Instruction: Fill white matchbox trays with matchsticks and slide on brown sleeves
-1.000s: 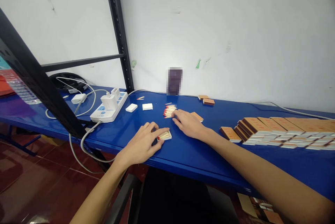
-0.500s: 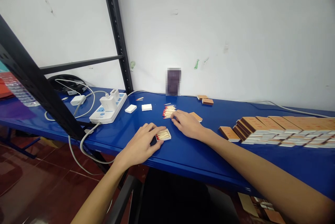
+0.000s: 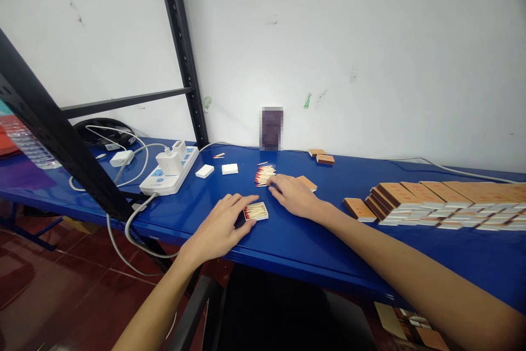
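Observation:
My left hand (image 3: 222, 225) rests on the blue table (image 3: 287, 241), its fingers holding the left side of a small open matchbox tray (image 3: 257, 211) filled with red-tipped matches. My right hand (image 3: 293, 195) lies palm down a little farther back, fingertips touching the edge of a loose pile of matches (image 3: 264, 174). Whether those fingers pinch any matches is hidden. A brown matchbox sleeve (image 3: 308, 182) lies just behind the right hand.
Rows of stacked matchboxes (image 3: 444, 206) fill the table's right side. Two white trays (image 3: 217, 169), a power strip (image 3: 168, 173) with chargers and cables, and black shelf posts (image 3: 181, 50) stand at left. Two more boxes (image 3: 322, 156) lie near the wall.
The left hand has slid slightly left, uncovering more of the tray. The right hand stays at the match pile. The view has shifted a little.

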`<state>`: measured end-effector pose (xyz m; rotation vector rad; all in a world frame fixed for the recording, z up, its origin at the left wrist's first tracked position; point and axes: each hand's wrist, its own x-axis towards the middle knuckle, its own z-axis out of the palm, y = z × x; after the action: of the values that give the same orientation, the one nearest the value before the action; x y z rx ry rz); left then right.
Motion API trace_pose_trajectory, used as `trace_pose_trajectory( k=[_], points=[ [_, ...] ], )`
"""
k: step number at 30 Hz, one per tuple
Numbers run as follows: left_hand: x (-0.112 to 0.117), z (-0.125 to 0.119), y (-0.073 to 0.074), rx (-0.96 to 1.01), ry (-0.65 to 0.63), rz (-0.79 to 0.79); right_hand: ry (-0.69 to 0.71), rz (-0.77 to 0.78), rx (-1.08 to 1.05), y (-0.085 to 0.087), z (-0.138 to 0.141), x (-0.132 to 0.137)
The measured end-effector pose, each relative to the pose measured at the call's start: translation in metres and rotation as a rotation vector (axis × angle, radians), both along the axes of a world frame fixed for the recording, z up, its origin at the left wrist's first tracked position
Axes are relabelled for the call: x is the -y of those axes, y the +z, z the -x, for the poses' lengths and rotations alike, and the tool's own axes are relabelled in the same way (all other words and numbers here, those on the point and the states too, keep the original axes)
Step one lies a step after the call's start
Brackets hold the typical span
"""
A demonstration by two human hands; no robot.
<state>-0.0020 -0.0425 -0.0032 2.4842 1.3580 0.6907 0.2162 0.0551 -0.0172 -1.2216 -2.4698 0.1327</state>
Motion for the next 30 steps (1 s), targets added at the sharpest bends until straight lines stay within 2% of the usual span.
trace_pose_trajectory(
  k=[9,15,22,26,30],
  points=[
    [0.0,0.0,-0.001,0.005,0.014,0.004,-0.031,0.022,0.002,0.004,0.001,0.002],
    [-0.001,0.001,-0.006,0.03,0.118,-0.008,0.052,-0.015,-0.057,0.013,0.002,0.014],
    [-0.002,0.002,-0.007,0.047,0.109,-0.009,-0.028,0.008,0.105,0.007,0.0,0.009],
    [-0.003,0.001,-0.008,0.029,0.113,-0.035,0.021,0.006,0.097,0.007,-0.001,0.007],
    [-0.004,0.0,-0.009,0.03,0.121,-0.038,0.129,0.01,-0.018,0.015,0.003,0.021]
  ],
)
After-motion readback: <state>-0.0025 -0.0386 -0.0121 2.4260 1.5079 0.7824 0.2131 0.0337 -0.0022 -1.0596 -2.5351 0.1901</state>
